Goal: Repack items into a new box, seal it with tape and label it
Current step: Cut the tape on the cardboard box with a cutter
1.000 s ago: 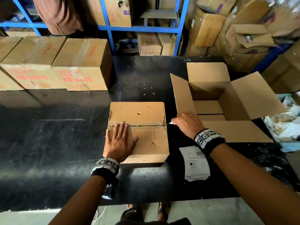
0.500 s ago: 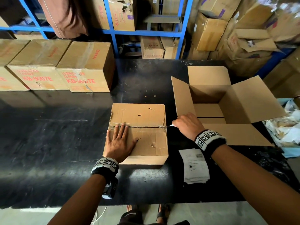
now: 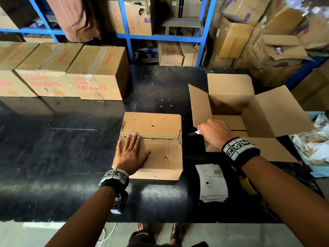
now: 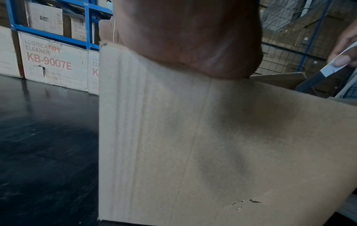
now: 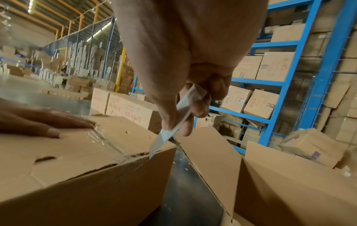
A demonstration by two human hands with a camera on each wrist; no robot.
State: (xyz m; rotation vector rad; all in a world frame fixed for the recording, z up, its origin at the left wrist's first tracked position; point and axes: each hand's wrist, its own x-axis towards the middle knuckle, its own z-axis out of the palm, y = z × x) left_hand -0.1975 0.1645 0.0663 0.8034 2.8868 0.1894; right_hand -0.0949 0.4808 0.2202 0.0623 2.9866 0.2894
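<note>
A worn, closed cardboard box [image 3: 160,139] lies on the black table [image 3: 71,148], its taped centre seam slit along its length. My left hand [image 3: 131,152] lies flat on its near flap, fingers straight, fingertips at the seam. My right hand [image 3: 213,132] grips a small white-handled cutter [image 3: 195,133], its blade just off the box's right edge. In the right wrist view the cutter [image 5: 173,126] points down at the box's corner [image 5: 142,154]. A new empty box [image 3: 240,113] stands to the right with all flaps open.
A white printed label sheet [image 3: 211,182] lies on the table near the front edge. Sealed cartons marked KB-9007E [image 3: 92,72] line the table's back left. Blue shelving [image 3: 160,34] with boxes stands behind. Crumpled paper [image 3: 313,141] sits at the far right.
My right hand has drawn the cutter rightward off the end of the seam, clear of the box's right edge. My left hand has stayed flat on the flap.
</note>
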